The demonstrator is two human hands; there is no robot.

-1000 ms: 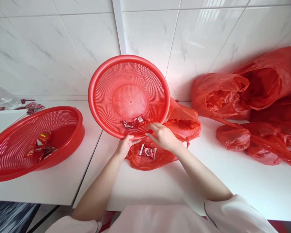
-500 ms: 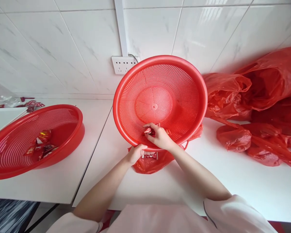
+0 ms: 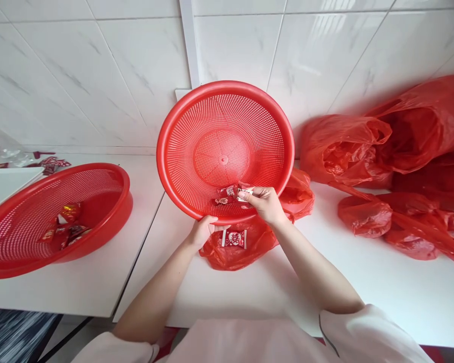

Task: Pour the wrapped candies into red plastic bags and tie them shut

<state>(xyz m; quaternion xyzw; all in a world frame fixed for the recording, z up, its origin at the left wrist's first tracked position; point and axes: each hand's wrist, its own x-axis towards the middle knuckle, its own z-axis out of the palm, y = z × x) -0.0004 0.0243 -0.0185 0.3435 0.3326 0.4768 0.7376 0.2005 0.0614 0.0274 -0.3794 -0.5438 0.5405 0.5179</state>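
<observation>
My left hand (image 3: 204, 233) grips the near rim of a red perforated plastic basket (image 3: 174, 196), which is tilted so its inside faces me. Inside the lower part of that basket, my right hand (image 3: 265, 202) pinches a small red-and-white wrapped candy (image 3: 244, 193) between thumb and fingers. A few more red candy packets (image 3: 224, 196) lie beside it on the basket wall. Below the rim, a red plastic bag (image 3: 259, 242) lies on the table with a red-and-white candy packet (image 3: 234, 238) showing in its opening.
On the left stands a second red basket (image 3: 109, 222) with several wrapped sweets (image 3: 70, 214) in it. Several red plastic bags (image 3: 363, 151) crowd the right side against the tiled wall (image 3: 234, 45). A gap (image 3: 139, 247) separates the two white tabletops.
The tilted basket has shifted left, my left hand moving with it. My right hand has moved right and up, with a candy now plainly visible in its pinch. More of the bag below shows.
</observation>
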